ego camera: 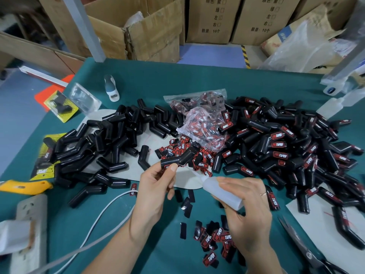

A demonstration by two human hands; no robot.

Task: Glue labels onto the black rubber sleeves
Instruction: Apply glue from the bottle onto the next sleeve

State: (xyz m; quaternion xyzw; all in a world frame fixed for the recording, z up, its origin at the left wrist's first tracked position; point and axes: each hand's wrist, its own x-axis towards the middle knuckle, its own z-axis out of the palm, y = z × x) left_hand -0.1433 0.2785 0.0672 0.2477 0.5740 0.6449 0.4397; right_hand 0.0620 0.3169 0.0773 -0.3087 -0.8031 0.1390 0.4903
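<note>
At the 12 o'clock side of the green table (197, 80), two clear plastic bags are lying between the piles: the far bag (197, 100) is holding red and black labels and looks closed, and the near bag (205, 127) is crumpled, with more labels inside it and loose labels (177, 149) spilling out at its 7 o'clock side. At 10 o'clock a clear blister shell (84, 97) is lying beside a yellow card (60, 108) with a black sleeve on it; what is in the shell I cannot tell. Behind the table, cardboard boxes (211, 18) are standing, and one open box (142, 30) is showing some plastic inside. The left hand (156, 186) is pinching a bent black sleeve (178, 158) near the centre, thumb on top and fingers curled under it, holding it above the loose labels. The right hand (246, 204) is gripping a white glue bottle (219, 189), fingers wrapped round its body, and the nozzle is pointing to 10 o'clock, toward the sleeve and just beside the left thumb; whether it is touching, I cannot tell. Plain sleeves (110, 133) are lying in a pile at 9 o'clock, and labelled sleeves (286, 139) in a bigger pile at 3 o'clock. More labels (215, 240) are lying at 6 o'clock between the forearms. Scissors (308, 252) are resting at 4 o'clock, and a yellow knife (23, 186) at 8 o'clock.
</note>
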